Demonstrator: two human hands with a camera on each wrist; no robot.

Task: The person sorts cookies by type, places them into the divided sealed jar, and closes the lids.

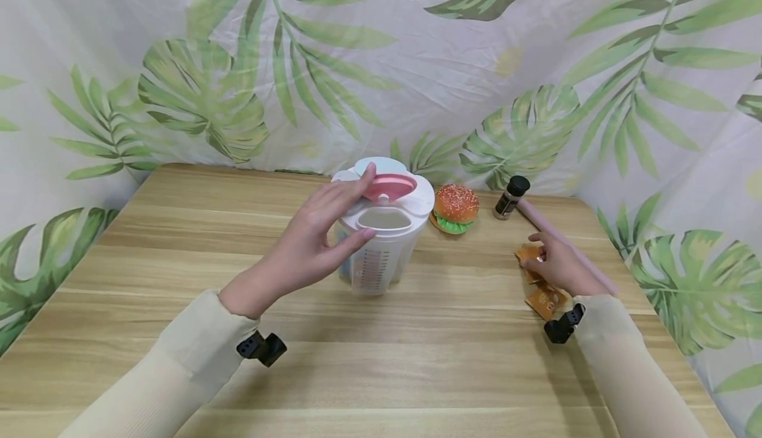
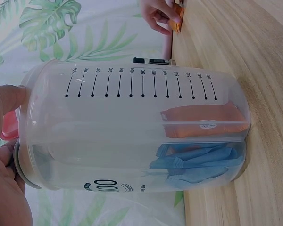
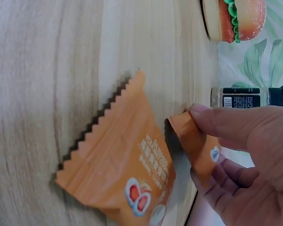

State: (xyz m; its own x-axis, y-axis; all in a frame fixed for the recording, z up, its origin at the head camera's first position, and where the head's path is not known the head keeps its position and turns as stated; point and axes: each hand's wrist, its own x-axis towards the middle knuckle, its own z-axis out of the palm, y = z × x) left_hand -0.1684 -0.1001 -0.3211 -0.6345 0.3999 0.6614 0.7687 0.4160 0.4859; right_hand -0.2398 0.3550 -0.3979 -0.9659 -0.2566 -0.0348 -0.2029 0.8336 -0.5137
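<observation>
A clear, compartmented storage container (image 1: 381, 259) with measuring marks stands upright on the table. Its white lid has an uncovered hole at the front and a pink flap. My left hand (image 1: 312, 229) rests on the lid, thumb beside the hole and fingers straight near the pink flap. Through the wall, an orange packet (image 2: 205, 120) shows in one compartment and blue packets (image 2: 198, 162) in another. At the right, my right hand (image 1: 559, 262) pinches an orange snack packet (image 3: 198, 146) between thumb and fingers. Another orange packet (image 3: 127, 160) lies on the table close by.
Behind and right of the container sits a toy hamburger (image 1: 455, 208). A small black-capped jar (image 1: 510, 198) stands further right. A pink stick (image 1: 565, 243) lies along the table's right side, beyond my right hand. Leaf-patterned cloth (image 1: 333, 61) hangs behind the table.
</observation>
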